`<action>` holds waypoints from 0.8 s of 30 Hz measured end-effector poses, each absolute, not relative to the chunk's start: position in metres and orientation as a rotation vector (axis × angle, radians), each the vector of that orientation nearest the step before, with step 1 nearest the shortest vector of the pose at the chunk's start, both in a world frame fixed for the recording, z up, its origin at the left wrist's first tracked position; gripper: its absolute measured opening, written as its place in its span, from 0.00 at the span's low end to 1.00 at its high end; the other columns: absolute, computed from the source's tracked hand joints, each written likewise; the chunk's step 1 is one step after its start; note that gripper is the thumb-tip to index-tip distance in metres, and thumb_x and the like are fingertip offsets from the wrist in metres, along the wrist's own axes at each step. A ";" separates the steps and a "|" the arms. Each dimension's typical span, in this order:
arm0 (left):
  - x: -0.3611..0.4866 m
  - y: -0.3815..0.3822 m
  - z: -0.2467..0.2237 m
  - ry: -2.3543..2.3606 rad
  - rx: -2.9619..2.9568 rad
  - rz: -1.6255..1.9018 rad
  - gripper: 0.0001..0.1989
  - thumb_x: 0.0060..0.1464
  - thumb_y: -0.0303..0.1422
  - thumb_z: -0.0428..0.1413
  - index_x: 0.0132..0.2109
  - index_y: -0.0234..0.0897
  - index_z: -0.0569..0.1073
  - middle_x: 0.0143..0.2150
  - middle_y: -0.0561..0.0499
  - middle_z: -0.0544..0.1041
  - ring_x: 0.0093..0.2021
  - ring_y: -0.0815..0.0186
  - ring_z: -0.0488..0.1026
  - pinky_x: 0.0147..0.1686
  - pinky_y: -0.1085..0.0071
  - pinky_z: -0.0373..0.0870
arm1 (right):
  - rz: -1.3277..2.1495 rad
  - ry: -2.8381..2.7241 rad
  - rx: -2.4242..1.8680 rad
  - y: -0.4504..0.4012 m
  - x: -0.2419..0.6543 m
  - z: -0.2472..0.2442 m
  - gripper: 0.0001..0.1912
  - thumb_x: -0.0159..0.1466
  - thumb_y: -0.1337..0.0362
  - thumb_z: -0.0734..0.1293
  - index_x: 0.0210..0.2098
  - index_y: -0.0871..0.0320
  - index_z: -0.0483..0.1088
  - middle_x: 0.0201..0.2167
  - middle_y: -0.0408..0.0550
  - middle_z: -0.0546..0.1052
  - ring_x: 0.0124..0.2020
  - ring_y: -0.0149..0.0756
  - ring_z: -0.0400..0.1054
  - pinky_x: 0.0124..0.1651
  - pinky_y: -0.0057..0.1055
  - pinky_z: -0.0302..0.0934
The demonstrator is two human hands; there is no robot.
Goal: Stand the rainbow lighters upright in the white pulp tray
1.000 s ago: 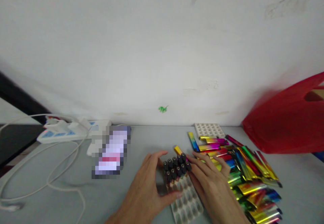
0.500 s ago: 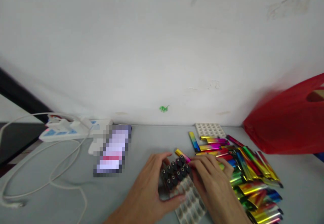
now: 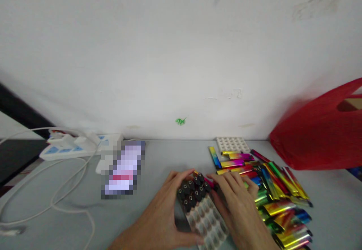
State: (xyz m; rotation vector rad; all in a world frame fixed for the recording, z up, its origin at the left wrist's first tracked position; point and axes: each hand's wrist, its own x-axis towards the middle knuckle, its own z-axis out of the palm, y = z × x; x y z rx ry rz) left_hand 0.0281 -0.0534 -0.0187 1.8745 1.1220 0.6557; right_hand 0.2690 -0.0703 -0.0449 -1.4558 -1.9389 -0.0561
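A pale tray (image 3: 207,220) with rows of round hollows slants beneath my hands. Several black pieces (image 3: 195,191) with ring-like tips stand packed together at its far end. My left hand (image 3: 166,208) curves around the tray's left side, fingers at the far corner and thumb across the near part. On the other side, my right hand (image 3: 236,204) is bent against the tray's right edge, fingertips beside the black pieces; its thumb is partly hidden. A yellow-pink shiny tube (image 3: 209,183) shows just behind the black pieces, close to my right fingertips.
Many shiny multicoloured tubes (image 3: 283,208) lie heaped on the right. Behind them is another white tray (image 3: 233,144). A red bag (image 3: 311,140) stands at the far right. At left are a blurred-out phone (image 3: 124,167), a power strip (image 3: 65,150) and a white cable (image 3: 53,201).
My left thumb has slid nearer along the tray, and more of the hollows show. My right fingers have opened slightly away from the black pieces. The whole view has shifted a little.
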 end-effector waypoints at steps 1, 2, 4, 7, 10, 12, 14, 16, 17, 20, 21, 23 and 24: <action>0.028 -0.053 -0.018 1.104 1.870 0.658 0.62 0.39 0.40 0.83 0.77 0.46 0.63 0.74 0.37 0.69 0.74 0.37 0.67 0.77 0.38 0.61 | -0.037 -1.940 -1.458 -0.071 0.270 -0.042 0.16 0.77 0.70 0.63 0.57 0.46 0.74 0.46 0.47 0.83 0.50 0.49 0.74 0.58 0.47 0.52; 0.028 -0.052 -0.018 1.085 1.866 0.666 0.63 0.38 0.40 0.84 0.77 0.46 0.63 0.74 0.37 0.69 0.74 0.38 0.68 0.76 0.39 0.62 | -0.003 -1.945 -1.459 -0.072 0.272 -0.039 0.17 0.78 0.69 0.62 0.60 0.46 0.73 0.48 0.48 0.83 0.52 0.49 0.74 0.57 0.47 0.53; 0.027 -0.051 -0.017 1.054 1.860 0.684 0.64 0.37 0.40 0.84 0.77 0.46 0.64 0.74 0.37 0.69 0.74 0.39 0.68 0.76 0.41 0.63 | 0.092 -1.946 -1.467 -0.073 0.277 -0.034 0.18 0.79 0.67 0.62 0.65 0.46 0.70 0.53 0.50 0.81 0.55 0.50 0.73 0.57 0.46 0.56; 0.025 -0.050 -0.018 1.025 1.857 0.681 0.66 0.36 0.40 0.85 0.79 0.48 0.62 0.76 0.38 0.68 0.76 0.39 0.67 0.78 0.41 0.60 | 0.189 -1.886 -1.480 -0.073 0.285 -0.029 0.16 0.80 0.63 0.62 0.64 0.46 0.70 0.56 0.51 0.81 0.57 0.49 0.74 0.57 0.45 0.60; 0.020 -0.050 -0.022 1.013 1.868 0.623 0.70 0.35 0.42 0.85 0.81 0.49 0.59 0.80 0.37 0.63 0.79 0.37 0.61 0.79 0.36 0.54 | 0.270 -1.799 -1.490 -0.072 0.289 -0.027 0.11 0.80 0.59 0.63 0.58 0.46 0.75 0.54 0.49 0.83 0.54 0.48 0.77 0.55 0.43 0.63; 0.017 -0.050 -0.024 1.009 1.872 0.577 0.70 0.37 0.42 0.84 0.82 0.49 0.57 0.82 0.37 0.60 0.81 0.36 0.57 0.79 0.34 0.50 | 0.359 -1.726 -1.492 -0.072 0.287 -0.026 0.11 0.80 0.56 0.64 0.54 0.48 0.77 0.51 0.48 0.84 0.51 0.47 0.77 0.54 0.41 0.64; 0.015 -0.050 -0.024 1.006 1.853 0.564 0.68 0.40 0.40 0.84 0.82 0.49 0.58 0.82 0.37 0.60 0.81 0.37 0.56 0.79 0.34 0.49 | 0.444 -1.607 -1.510 -0.074 0.285 -0.023 0.12 0.79 0.52 0.66 0.50 0.49 0.79 0.47 0.48 0.84 0.48 0.47 0.77 0.52 0.39 0.64; 0.014 -0.049 -0.023 1.011 1.803 0.600 0.66 0.41 0.38 0.83 0.81 0.51 0.59 0.81 0.39 0.63 0.80 0.39 0.60 0.79 0.37 0.52 | 0.546 -1.466 -1.526 -0.075 0.283 -0.019 0.15 0.77 0.48 0.67 0.46 0.51 0.79 0.43 0.48 0.83 0.45 0.46 0.75 0.49 0.37 0.64; 0.015 -0.049 -0.022 1.013 1.774 0.626 0.65 0.41 0.38 0.83 0.81 0.52 0.60 0.80 0.39 0.65 0.78 0.40 0.63 0.79 0.39 0.55 | 0.605 -1.402 -1.521 -0.076 0.282 -0.016 0.17 0.77 0.46 0.67 0.43 0.52 0.78 0.39 0.47 0.82 0.41 0.45 0.74 0.46 0.36 0.64; 0.019 -0.047 -0.020 1.022 1.730 0.685 0.66 0.39 0.38 0.84 0.80 0.53 0.61 0.74 0.40 0.71 0.73 0.41 0.71 0.76 0.42 0.64 | 0.773 -1.265 -1.466 -0.078 0.280 -0.010 0.24 0.76 0.41 0.67 0.33 0.53 0.72 0.28 0.43 0.72 0.31 0.38 0.67 0.34 0.31 0.60; 0.021 -0.047 -0.020 1.029 1.735 0.692 0.67 0.37 0.38 0.85 0.80 0.53 0.61 0.72 0.41 0.73 0.71 0.41 0.73 0.75 0.42 0.66 | 0.810 -1.229 -1.445 -0.078 0.280 -0.009 0.27 0.76 0.40 0.66 0.31 0.53 0.71 0.27 0.42 0.70 0.29 0.37 0.65 0.32 0.31 0.60; 0.025 -0.048 -0.023 1.062 1.762 0.704 0.70 0.35 0.36 0.85 0.81 0.53 0.59 0.69 0.41 0.73 0.68 0.42 0.74 0.73 0.43 0.68 | 0.876 -1.144 -1.418 -0.080 0.277 -0.007 0.30 0.76 0.37 0.65 0.30 0.54 0.71 0.27 0.44 0.72 0.29 0.36 0.66 0.33 0.30 0.61; 0.027 -0.049 -0.025 1.092 1.778 0.716 0.71 0.35 0.35 0.85 0.81 0.53 0.56 0.69 0.41 0.73 0.67 0.42 0.75 0.71 0.43 0.70 | 0.933 -1.101 -1.408 -0.080 0.275 -0.006 0.31 0.76 0.36 0.63 0.30 0.54 0.72 0.27 0.45 0.73 0.29 0.36 0.66 0.32 0.30 0.61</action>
